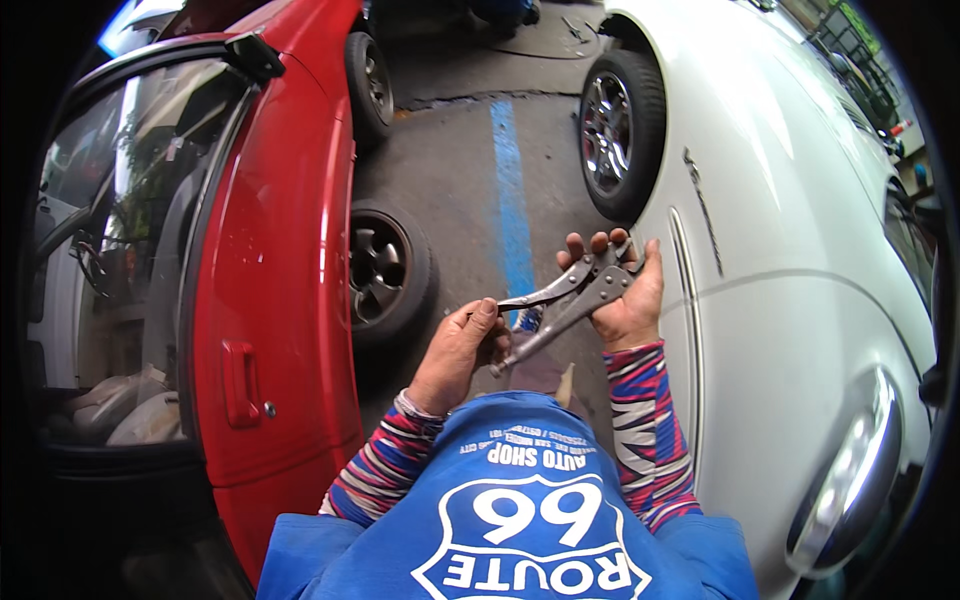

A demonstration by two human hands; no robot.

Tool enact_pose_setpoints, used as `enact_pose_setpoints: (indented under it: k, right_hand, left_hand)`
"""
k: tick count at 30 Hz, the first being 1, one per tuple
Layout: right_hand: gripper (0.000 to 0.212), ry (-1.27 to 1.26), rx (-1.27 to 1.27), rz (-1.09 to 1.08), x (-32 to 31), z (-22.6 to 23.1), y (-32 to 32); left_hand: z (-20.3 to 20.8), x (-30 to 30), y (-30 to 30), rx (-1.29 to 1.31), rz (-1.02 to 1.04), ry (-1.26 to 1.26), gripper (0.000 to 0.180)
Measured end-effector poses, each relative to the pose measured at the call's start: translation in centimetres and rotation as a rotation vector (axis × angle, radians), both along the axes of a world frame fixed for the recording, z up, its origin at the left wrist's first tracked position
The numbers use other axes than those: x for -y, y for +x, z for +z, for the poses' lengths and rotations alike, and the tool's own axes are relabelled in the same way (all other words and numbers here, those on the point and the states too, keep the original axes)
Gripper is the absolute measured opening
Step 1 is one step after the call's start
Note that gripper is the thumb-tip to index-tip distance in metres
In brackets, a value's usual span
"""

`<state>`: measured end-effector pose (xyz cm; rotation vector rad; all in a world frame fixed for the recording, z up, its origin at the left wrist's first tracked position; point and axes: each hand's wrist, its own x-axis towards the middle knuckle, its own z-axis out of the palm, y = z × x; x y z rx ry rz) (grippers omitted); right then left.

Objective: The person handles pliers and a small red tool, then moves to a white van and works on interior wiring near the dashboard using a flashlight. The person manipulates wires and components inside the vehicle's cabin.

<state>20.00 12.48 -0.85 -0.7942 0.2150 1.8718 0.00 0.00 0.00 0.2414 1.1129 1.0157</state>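
A pair of grey metal locking pliers [582,300] is held out in front of my body, its handles spread apart and pointing left. My right hand [636,302] cradles the jaw end, with the palm up and the fingers curled round behind it. With thumb and fingers pinched, my left hand [460,348] grips the tip of the upper handle. The lower handle, with its knurled end screw, hangs free beside my left fingers.
On the left stands a red vehicle [285,250], with a loose wheel [385,270] by its side. A white car [790,270] flanks me closely on the right, its front or rear wheel [622,135] ahead. A blue painted line [510,180] runs along the grey ground between them.
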Motion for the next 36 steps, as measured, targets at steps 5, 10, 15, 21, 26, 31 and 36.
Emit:
enact_pose_setpoints:
  k: [5,10,15,21,26,31,36]
  right_hand:
    - [0.06,0.0,-0.013,0.096,-16.9,-2.4,-5.7]
    - [0.057,0.022,-0.056,0.15,-34.5,-5.1,-9.3]
    - [0.06,0.108,-0.089,0.178,-43.1,-6.0,-12.9]
    - [0.065,0.106,-0.098,0.181,-68.5,-14.2,-23.3]
    - [0.059,0.046,0.003,0.056,-81.7,-18.2,-32.4]
    - [0.069,0.012,0.07,0.027,-93.7,-19.4,-39.9]
    - [0.072,-0.033,0.082,0.074,-113.1,-20.6,-48.0]
  left_hand:
    - [-3.1,-16.5,-4.3,0.045,0.223,-0.14,0.048]
    - [-3.4,-29.6,-9.5,-0.005,-0.248,-0.058,0.067]
    - [-4.1,-35.9,-11.9,0.218,-0.339,0.011,0.064]
    - [-13.3,-61.8,-22.0,-0.102,-0.269,0.152,0.034]
    - [-17.6,-76.4,-31.2,-0.882,-0.424,0.411,0.023]
    - [-19.7,-90.3,-39.7,-0.192,-0.425,0.256,0.033]
    - [-21.1,-108.8,-47.1,-0.499,-0.489,0.166,0.028]
